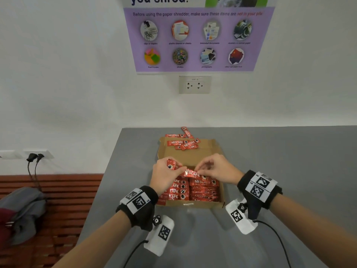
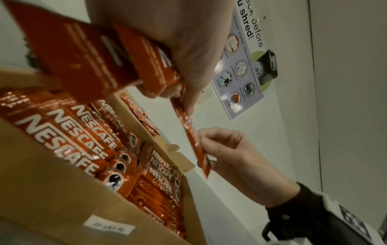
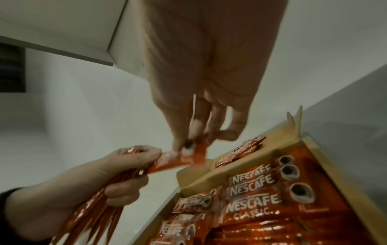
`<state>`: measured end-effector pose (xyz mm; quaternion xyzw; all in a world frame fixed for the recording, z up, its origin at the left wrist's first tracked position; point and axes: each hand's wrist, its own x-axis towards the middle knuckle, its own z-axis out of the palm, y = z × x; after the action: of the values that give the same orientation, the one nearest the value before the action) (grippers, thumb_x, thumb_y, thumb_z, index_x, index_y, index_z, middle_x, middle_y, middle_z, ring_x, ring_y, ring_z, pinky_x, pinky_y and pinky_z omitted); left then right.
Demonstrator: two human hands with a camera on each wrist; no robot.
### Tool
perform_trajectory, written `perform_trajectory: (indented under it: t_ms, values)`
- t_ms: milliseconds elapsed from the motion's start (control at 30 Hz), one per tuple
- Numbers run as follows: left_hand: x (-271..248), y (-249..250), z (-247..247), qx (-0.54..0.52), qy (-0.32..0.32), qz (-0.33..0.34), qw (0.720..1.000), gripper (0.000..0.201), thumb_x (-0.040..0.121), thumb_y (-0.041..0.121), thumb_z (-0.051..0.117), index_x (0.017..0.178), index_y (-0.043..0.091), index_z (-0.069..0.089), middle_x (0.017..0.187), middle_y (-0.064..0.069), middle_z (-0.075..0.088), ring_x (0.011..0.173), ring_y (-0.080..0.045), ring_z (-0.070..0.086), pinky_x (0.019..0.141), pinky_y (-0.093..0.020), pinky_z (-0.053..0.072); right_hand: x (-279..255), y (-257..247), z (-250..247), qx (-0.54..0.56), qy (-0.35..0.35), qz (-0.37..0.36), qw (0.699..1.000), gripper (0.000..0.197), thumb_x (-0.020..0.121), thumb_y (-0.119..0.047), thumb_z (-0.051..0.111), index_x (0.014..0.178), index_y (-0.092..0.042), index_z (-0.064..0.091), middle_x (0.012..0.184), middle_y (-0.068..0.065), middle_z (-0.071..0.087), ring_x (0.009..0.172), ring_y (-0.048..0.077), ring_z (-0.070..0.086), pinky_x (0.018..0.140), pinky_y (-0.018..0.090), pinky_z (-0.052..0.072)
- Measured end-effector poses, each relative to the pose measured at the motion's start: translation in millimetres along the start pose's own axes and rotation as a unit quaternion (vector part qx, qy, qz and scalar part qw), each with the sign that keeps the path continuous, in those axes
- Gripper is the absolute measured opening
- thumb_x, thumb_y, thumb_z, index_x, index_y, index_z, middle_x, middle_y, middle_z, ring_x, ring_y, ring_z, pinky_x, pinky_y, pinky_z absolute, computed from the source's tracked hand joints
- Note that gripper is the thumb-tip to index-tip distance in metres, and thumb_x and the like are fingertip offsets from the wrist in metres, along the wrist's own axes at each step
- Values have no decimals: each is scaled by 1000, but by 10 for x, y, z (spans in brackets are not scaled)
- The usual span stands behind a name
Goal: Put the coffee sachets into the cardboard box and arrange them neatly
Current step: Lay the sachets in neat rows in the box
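From the head camera, one slim red foil coffee sachet [image 1: 191, 173] lies with its long axis running left to right, its right end slightly lower, held in the air above the open brown cardboard box [image 1: 190, 204]. The right hand [image 1: 214, 168] pinches its right end between thumb and fingertips, wrist raised; the left hand [image 1: 166, 176] holds its left end and also grips a bundle of red sachets [image 1: 171, 164] in curled fingers. Inside the box, two neat rows of red sachets [image 1: 204, 188] fill the near half, their long axes left to right. A loose heap of red sachets [image 1: 183, 143] lies on the box's far flap and on the grey tabletop [image 1: 280, 161] behind it. On the white wall hang a purple paper-shredder poster [image 1: 197, 38] and a double power socket [image 1: 194, 84]; a grey bag [image 1: 23, 209] rests on a wooden slatted bench [image 1: 67, 200] to the left.

The left wrist camera shows the bundle [image 2: 94, 58] clamped under the left hand's [image 2: 178, 41] fingers, while the single sachet [image 2: 193, 137] runs edge-on down to the right hand [image 2: 234, 154], whose thumb and forefinger nip it. The packed rows [image 2: 83, 137] lie below.

The right wrist camera shows the right hand's [image 3: 209, 82] fingertips closed together on the sachet's [image 3: 182, 159] end, the left hand [image 3: 83, 182] gripping the fanned bundle [image 3: 100, 203], and the box [image 3: 209, 180] beneath.
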<state>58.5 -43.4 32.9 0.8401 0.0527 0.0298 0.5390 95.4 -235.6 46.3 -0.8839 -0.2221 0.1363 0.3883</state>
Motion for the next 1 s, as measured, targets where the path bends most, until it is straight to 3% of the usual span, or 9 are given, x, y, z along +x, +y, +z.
perform_trajectory:
  t_ms: [100,200,300,367,433,500,600,767,1000]
  values:
    - [-20,-29,9,8,-17,-6,1000,13,79,24,73,88,19,65,79,13,63,74,-3,58,63,-10,45,-12,149,-16,-47,-46,63,996,8,80,-15,71,87,-12,73,87,-3,70,73,2,60,69,12,48]
    - [-19,-12,-12,-18,-29,-34,999,7,82,20,70,87,19,64,74,10,59,68,-17,55,80,-43,52,-64,262,30,-75,-59,92,991,9,81,-13,70,89,-8,72,91,0,70,73,-1,58,66,8,47]
    - [-37,18,-37,-23,-35,-42,998,7,83,17,68,82,21,63,69,9,57,68,-26,61,88,-52,48,-83,297,69,-80,-56,94,991,10,81,-12,70,90,-8,71,87,-4,68,72,-2,58,66,8,48]
    - [-34,22,-44,-26,-32,-38,998,7,83,16,68,81,21,63,75,-1,63,81,-37,64,82,-49,51,-76,306,77,-84,-51,91,991,10,81,-13,70,89,-8,72,90,-1,69,75,0,58,68,10,48]
    - [-33,1,-44,-36,-35,-34,998,6,84,15,67,83,19,63,84,-9,65,54,-18,61,53,-28,52,-67,313,86,-87,-54,84,991,10,81,-12,70,90,-8,71,94,1,70,78,1,58,68,10,48]
    - [-34,-12,-42,-40,-44,-32,998,5,84,14,67,87,15,63,75,1,62,36,-3,43,40,-16,37,-64,321,97,-91,-54,74,992,10,81,-12,70,90,-8,72,94,1,70,75,-3,56,66,7,46]
    - [-35,-13,-35,-49,-46,-30,997,7,85,14,66,90,11,64,69,10,58,36,-1,41,42,-16,36,-67,335,98,-92,-48,71,992,10,81,-13,70,90,-8,71,92,-2,68,74,-4,55,62,6,43]
    - [-42,1,-21,-77,-54,-45,995,9,90,15,60,95,8,60,57,6,53,33,-1,42,39,-16,37,-21,335,110,-98,18,64,993,13,85,-18,67,96,-12,69,86,-6,64,71,-3,54,61,7,42]
    - [-30,-2,-15,-85,-59,-31,994,7,90,15,59,93,9,60,54,5,53,35,-3,43,41,-17,39,43,352,222,-147,-11,47,988,16,84,-16,67,99,-12,70,101,0,69,87,7,63,79,17,50]
